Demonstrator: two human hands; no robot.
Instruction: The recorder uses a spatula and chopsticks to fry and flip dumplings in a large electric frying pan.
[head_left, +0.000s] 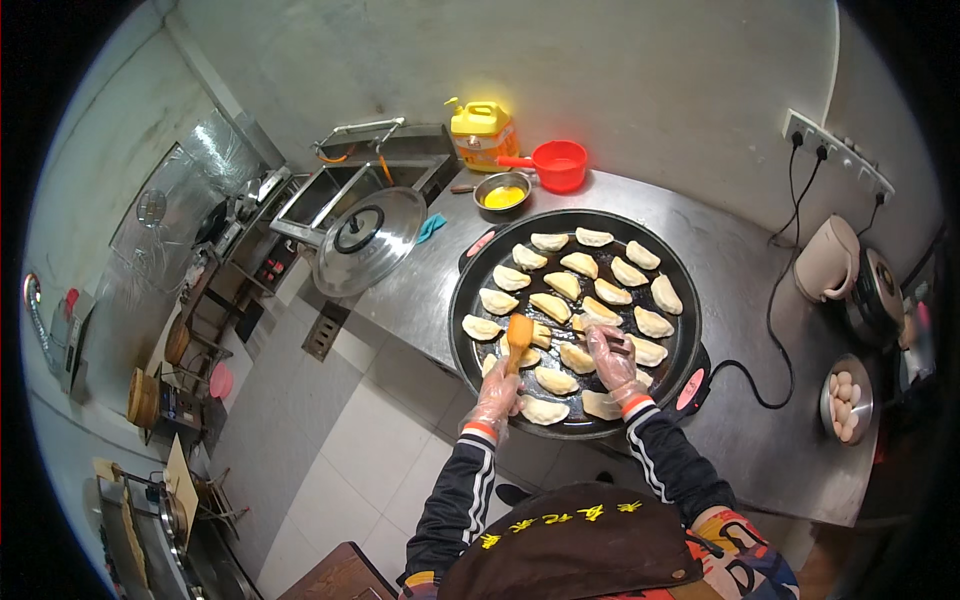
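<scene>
Dumplings (550, 307) lie spread over a large round black electric pan (459, 337); several look pale, and the pan's base is oily. My left hand (498, 394), in a clear plastic glove, grips a wooden-handled brush (519, 335) over the pan's near left part. Beside its head is a pale piece that could be bristles or a dumpling. My right hand (613, 364), also gloved, is over the pan's near right part. Its fingers close around a slim dark utensil (618, 343), mostly hidden; its kind is unclear. A dumpling lies just beyond those fingers.
Behind the pan stand a metal bowl of yellow liquid (504, 196), a red ladle (561, 166) and a yellow jug (482, 137). A glass lid (371, 240) leans at left near the sink (330, 199). At right are a power cord (772, 337), a kettle (827, 259) and a bowl of eggs (845, 405).
</scene>
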